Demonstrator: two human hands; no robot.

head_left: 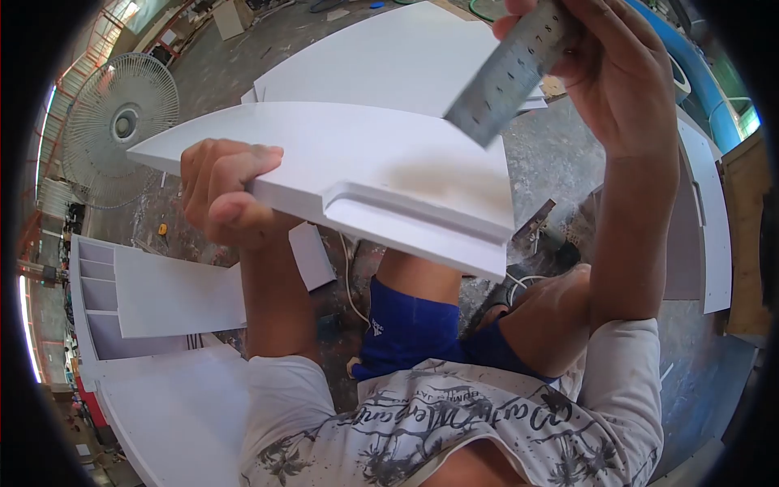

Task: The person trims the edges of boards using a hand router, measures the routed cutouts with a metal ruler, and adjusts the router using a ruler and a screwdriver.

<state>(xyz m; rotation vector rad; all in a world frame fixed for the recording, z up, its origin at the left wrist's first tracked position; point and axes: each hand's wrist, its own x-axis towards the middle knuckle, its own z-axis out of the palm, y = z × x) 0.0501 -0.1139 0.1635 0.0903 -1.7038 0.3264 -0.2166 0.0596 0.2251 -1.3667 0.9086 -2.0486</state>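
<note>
A white board [381, 150] with a curved far edge, pointed at its left end, is held up in front of me. A stepped notch is cut along its near edge at the right. My left hand [227, 191] grips the board's near left edge, fingers on top and thumb at the side. Raised at the upper right, my right hand [604, 73] holds a metal ruler [511, 73] by its upper end. The ruler slants down to the left, its lower end over the board's right part; whether they touch I cannot tell.
Another large white panel [365, 61] lies beyond the board. White panels [174, 292] and a compartmented white piece [97, 276] are at the left, near a standing fan [122, 122]. A dark tool [556, 243] sits on the floor by my leg. At the right stands a white panel [710, 219].
</note>
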